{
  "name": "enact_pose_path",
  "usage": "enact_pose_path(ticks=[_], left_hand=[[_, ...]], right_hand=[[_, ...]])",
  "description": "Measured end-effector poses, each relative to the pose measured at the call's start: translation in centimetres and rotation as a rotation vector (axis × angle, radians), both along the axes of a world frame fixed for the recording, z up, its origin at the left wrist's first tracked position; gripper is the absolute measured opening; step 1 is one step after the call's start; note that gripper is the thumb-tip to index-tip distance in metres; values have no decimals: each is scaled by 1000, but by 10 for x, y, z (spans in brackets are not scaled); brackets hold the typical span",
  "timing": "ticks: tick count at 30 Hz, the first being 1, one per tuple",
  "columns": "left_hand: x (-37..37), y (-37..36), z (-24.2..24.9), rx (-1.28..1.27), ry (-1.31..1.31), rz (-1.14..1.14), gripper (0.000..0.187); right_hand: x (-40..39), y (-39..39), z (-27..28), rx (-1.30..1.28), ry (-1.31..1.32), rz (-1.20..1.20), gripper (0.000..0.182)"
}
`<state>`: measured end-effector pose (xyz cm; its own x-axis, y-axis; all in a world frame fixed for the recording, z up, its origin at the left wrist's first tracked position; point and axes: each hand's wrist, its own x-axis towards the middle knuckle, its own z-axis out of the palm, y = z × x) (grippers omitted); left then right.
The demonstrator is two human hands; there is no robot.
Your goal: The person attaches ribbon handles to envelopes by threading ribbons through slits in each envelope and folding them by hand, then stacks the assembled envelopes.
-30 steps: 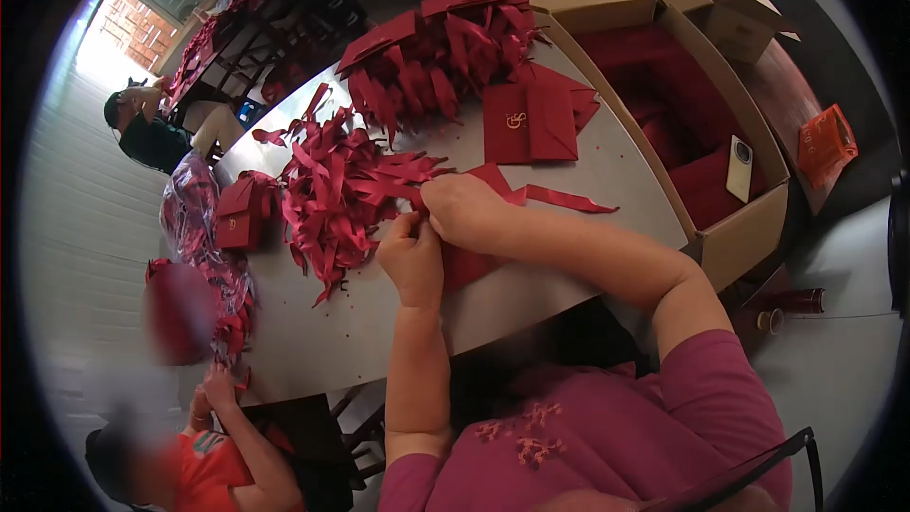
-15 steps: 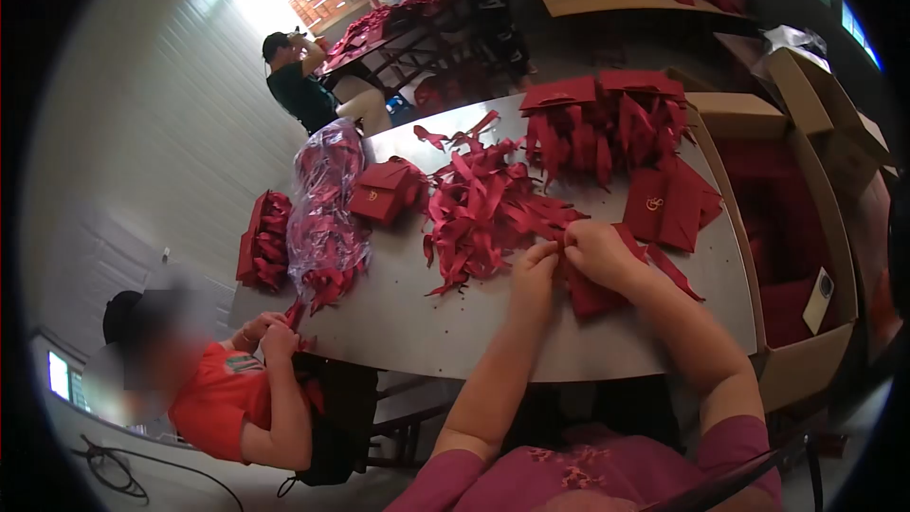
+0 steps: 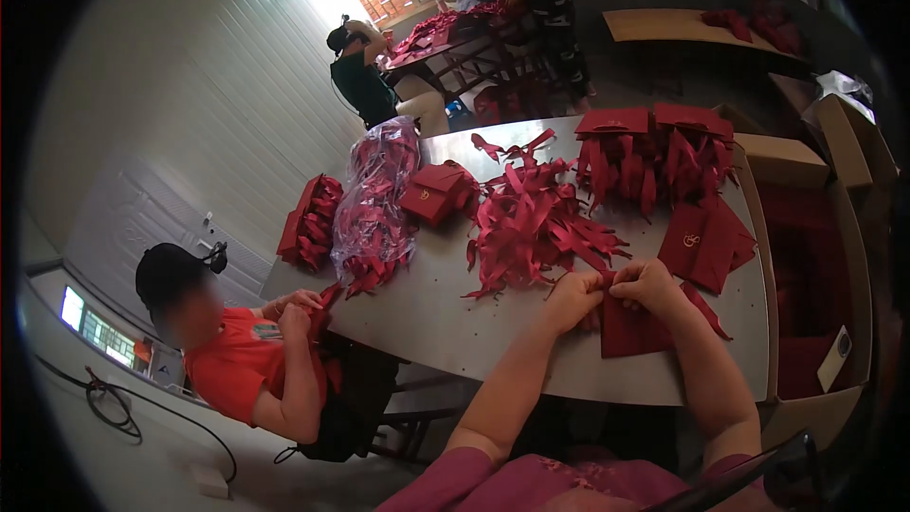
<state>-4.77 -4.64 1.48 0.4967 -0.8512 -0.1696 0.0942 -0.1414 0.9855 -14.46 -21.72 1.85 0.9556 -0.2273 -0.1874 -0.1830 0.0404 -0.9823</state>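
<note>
From my remote view, I have both hands brought close together over the near part of the metal table [image 3: 455,327], at the upper edge of a red bag [image 3: 633,330]. My left hand [image 3: 576,301] is nearly closed, thumb against curled fingers, pinching at the bag's upper left corner. My right hand [image 3: 648,287] is closed too, its thumb and forefinger pinched on the same edge just beside the left. I can't tell whether a ribbon end is caught between those fingertips, since the fingers hide it.

The bag lies below and between my hands, its lower part showing flat against the tabletop. My left forearm comes up from the lower left on a slant, and my right forearm rises from the lower right, so the two lean inward toward the grip.

A loose ribbon [image 3: 706,312] runs out to the right of my right hand. Beyond the left hand is a tangled ribbon heap [image 3: 531,228], and past the right hand lie flat bags [image 3: 697,245] with a gold mark. Farther off stand bundled bags [image 3: 654,147] with ribbons hanging from them. To the right of the grip sits an open carton [image 3: 861,275] with a phone [image 3: 835,359] in it. Well to the left, a co-worker [image 3: 256,356] in an orange-red shirt sits at the table.
</note>
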Motion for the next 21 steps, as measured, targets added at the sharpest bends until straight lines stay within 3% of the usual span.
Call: enact_pose_path(ticks=[2, 3, 5, 11, 13, 15, 21], left_hand=[[3, 2, -1, 192, -215, -26, 11], [2, 3, 1, 191, -218, -23, 11], [1, 6, 3, 250, -466, -42, 6], [7, 40, 18, 207, -346, -124, 4], [22, 49, -4, 220, -476, -158, 4], [14, 55, 12, 265, -520, -122, 4], [17, 75, 21, 352, -391, -72, 6]], right_hand=[[2, -2, -9, -92, -30, 90, 10], [2, -2, -10, -93, -33, 93, 10], [1, 1, -11, -146, 10, 146, 12], [1, 13, -3, -206, -1, 332, 13], [2, 17, -8, -128, -11, 379, 13], [0, 17, -4, -211, 22, 412, 15], [1, 18, 10, -367, 165, 350, 24]])
